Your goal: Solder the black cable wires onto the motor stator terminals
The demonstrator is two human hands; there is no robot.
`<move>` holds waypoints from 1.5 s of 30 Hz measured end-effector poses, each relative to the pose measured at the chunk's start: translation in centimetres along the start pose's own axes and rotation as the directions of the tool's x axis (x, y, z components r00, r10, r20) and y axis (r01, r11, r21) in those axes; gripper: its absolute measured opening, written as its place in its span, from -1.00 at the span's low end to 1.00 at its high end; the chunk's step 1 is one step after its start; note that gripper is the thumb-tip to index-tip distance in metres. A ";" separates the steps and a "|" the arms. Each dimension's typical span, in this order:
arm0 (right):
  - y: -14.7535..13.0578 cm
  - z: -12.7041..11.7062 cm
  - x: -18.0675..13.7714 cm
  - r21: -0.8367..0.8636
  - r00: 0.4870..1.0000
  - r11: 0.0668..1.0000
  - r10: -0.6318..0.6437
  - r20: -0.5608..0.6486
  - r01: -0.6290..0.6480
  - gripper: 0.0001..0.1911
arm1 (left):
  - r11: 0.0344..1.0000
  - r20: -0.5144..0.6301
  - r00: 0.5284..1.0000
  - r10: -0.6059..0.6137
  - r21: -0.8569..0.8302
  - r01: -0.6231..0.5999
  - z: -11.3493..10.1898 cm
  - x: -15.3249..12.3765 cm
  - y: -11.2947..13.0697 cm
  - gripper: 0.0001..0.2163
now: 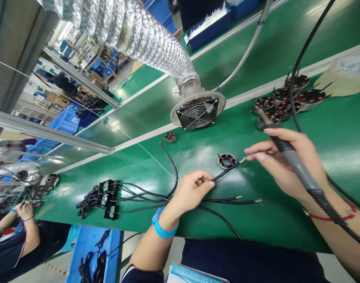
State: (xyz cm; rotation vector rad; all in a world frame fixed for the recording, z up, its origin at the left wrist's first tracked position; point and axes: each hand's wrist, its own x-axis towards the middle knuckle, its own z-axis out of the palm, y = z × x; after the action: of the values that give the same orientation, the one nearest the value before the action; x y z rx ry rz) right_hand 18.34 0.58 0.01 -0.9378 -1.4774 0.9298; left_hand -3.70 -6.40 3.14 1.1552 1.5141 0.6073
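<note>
My left hand (191, 192), with a blue band at its wrist, pinches a black cable (227, 171) near its stripped end. Blue and yellow wire ends (242, 159) stick out there, close to the fingertips of my right hand (291, 161); whether they touch I cannot tell. That right hand is closed around a soldering iron (294, 159), its tip pointing up and left toward a group of motor stators (282, 103). Just behind the held cable lies a single ring-shaped stator (226, 160) with copper windings. More black cables (221, 201) with bare coloured ends run under my left hand.
A fume extraction fan (197, 114) on a silver duct (132, 31) hangs over the green bench (138, 157). Black housings with circuit boards (109, 199) sit left, near a small wired stator (170, 136). A blue bin (91, 251) stands below; a co-worker's hands (24, 210) are far left.
</note>
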 end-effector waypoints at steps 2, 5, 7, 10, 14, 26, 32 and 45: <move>0.1 0.3 -0.3 0.070 0.998 0.997 -0.020 0.067 0.015 -0.61 | 0.999 -0.017 1.000 -0.007 -0.048 0.006 0.0 0.2 -0.3 -0.82; 0.1 0.7 -0.8 0.084 0.995 0.996 -0.046 0.094 0.038 -0.59 | 0.997 -0.008 1.000 0.001 -0.072 -0.002 0.2 0.5 -0.6 -0.81; 0.0 0.8 -0.9 0.105 0.994 0.994 -0.030 0.102 0.019 -0.60 | 0.997 0.003 1.000 0.009 -0.072 -0.009 0.3 0.5 -0.6 -0.80; -0.3 0.6 -0.7 0.141 0.991 0.990 0.010 0.133 -0.029 -0.61 | 0.997 0.012 1.000 0.004 -0.073 -0.003 0.3 0.6 -0.5 -0.78; -0.7 0.2 -0.4 0.118 0.985 0.991 0.048 0.166 -0.068 -0.60 | 0.999 0.019 1.000 -0.016 -0.050 0.017 0.2 0.6 -0.6 -0.73; 0.5 0.1 -0.7 0.247 0.969 0.959 0.083 0.233 -0.141 -0.56 | 0.944 0.058 0.946 0.319 0.067 -0.322 2.6 2.1 2.9 -0.62; 0.5 0.3 -1.0 0.203 0.985 0.979 -0.052 0.165 0.018 -0.52 | 0.914 0.055 0.925 0.376 0.142 -0.380 3.7 2.6 4.2 -0.65; -1.4 0.7 -1.4 0.079 0.943 0.955 -0.294 0.158 0.285 -0.51 | 0.924 0.193 0.972 0.136 -0.379 -0.054 3.6 1.5 4.2 -0.55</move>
State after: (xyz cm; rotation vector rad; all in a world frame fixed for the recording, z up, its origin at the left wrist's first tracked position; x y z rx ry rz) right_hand 17.70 -1.26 0.77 -0.5906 -1.6718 0.8428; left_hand 1.18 -4.15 5.01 0.9673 1.1027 0.7716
